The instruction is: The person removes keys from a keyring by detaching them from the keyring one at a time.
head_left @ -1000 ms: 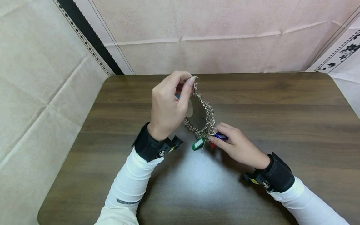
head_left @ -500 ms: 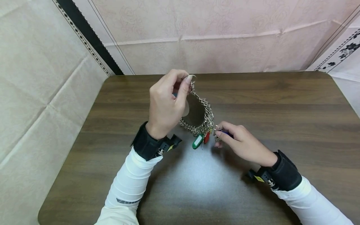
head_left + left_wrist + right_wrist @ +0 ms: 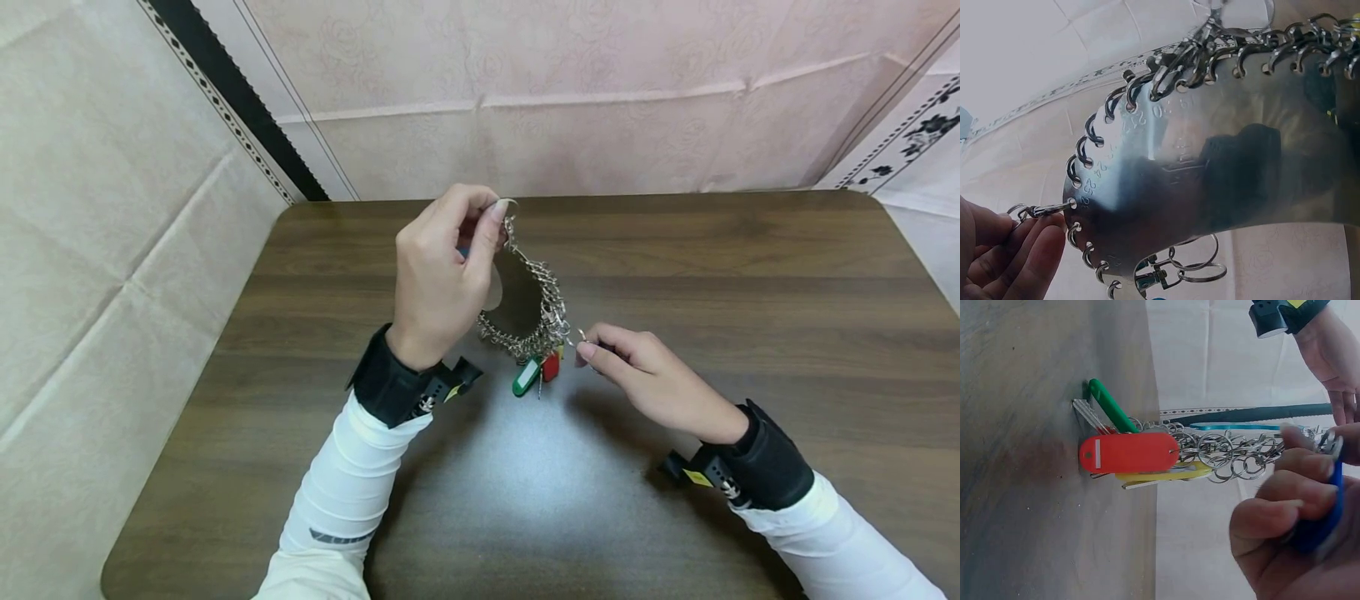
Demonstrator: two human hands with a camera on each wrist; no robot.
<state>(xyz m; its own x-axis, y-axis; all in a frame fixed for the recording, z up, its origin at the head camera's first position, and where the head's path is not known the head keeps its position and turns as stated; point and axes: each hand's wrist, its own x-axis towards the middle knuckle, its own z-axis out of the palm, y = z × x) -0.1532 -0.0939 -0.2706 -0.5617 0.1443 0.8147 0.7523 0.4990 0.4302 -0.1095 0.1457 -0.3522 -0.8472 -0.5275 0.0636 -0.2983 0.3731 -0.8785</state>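
Observation:
A large curved metal key-ring plate (image 3: 1210,156), stamped with numbers and lined with rings and small clips, hangs over the table in the head view. My left hand (image 3: 442,271) pinches it by a clip at the edge hole near its end. Green (image 3: 1110,406), red (image 3: 1129,453) and yellow (image 3: 1175,471) key tags dangle from the bottom of the ring cluster (image 3: 551,321), some with keys. To the right of the cluster, my right hand (image 3: 648,375) holds a blue key tag (image 3: 1319,528) inside curled fingers, its metal ring at the fingertips. In the head view that tag is hidden.
Under both hands lies a brown wood-grain table (image 3: 750,292). Pale patterned cloth (image 3: 585,83) hangs behind its far edge, and more cloth (image 3: 112,333) covers the left side. Black camera straps (image 3: 393,387) wrap both wrists.
My right hand has drawn away to the right from the hanging rings with the blue key tag. The left hand, still gripping the plate, has shifted slightly left.

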